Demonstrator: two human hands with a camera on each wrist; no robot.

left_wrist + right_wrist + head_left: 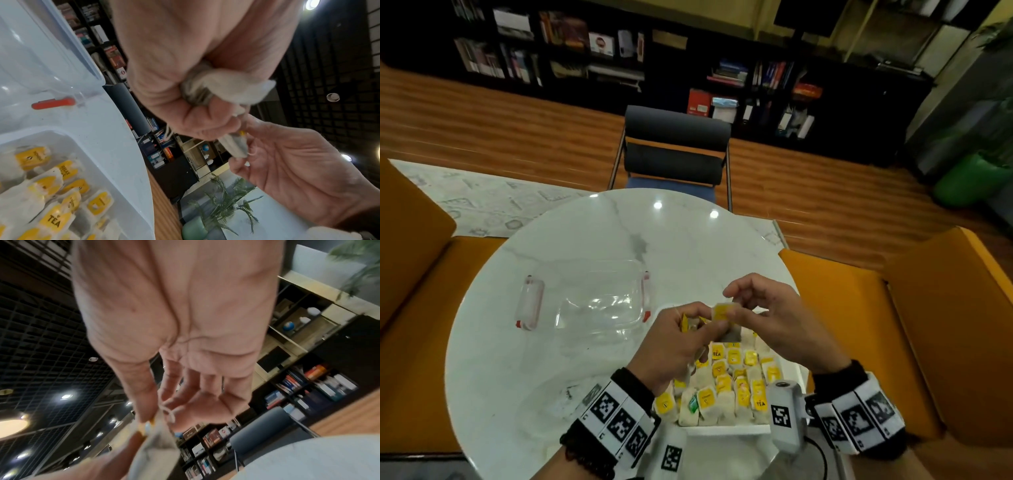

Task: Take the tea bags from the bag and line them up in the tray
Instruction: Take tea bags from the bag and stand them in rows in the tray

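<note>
Over the white tray (726,430), both hands meet above the rows of yellow-tagged tea bags (732,383) lying in it. My left hand (698,329) grips a small bunch of tea bags (218,84) in its curled fingers. The right hand (736,317) pinches one tea bag (723,312) by its yellow tag between thumb and forefinger, right beside the left hand's fingertips. In the right wrist view that tea bag (156,447) hangs below the pinch with its string looped. The tray's tea bags (61,194) show at lower left in the left wrist view.
A clear plastic container (592,301) with red clips lies on the round white marble table (585,240), left of the hands. Orange seats flank the table and a dark chair (674,150) stands at its far side.
</note>
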